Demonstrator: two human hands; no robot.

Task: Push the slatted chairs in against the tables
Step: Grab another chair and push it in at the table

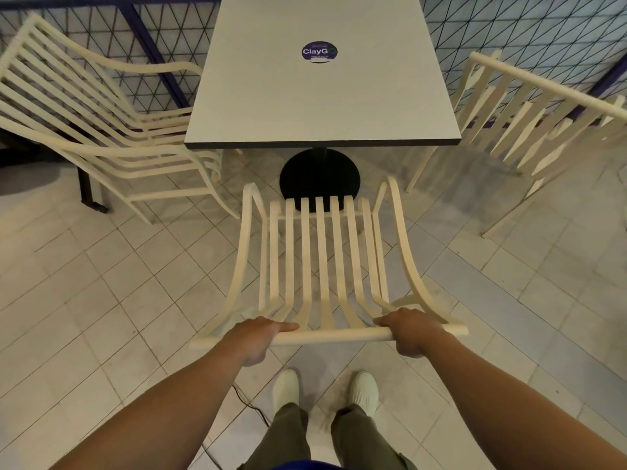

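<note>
Leftmost, in the upper left of the frame, one slatted chair (101, 137) stands angled at the table's left side, its seat front reaching just under the table edge. Lower and nearer the middle, the left hand (258, 334) grips the top rail (339, 336) of the middle chair (322, 259), fingers curled over the rail and thumb lying along it. That chair sits in the centre of the frame, facing the table (322, 96), its seat front over the black round base (319, 178) but short of the tabletop's near edge. A round purple sticker (319, 51) lies on the tabletop. Right of centre, the right hand (410, 329) wraps round the same rail, near its right end. At the upper right a third chair (529, 123) stands tilted, apart from the table's right side.
</note>
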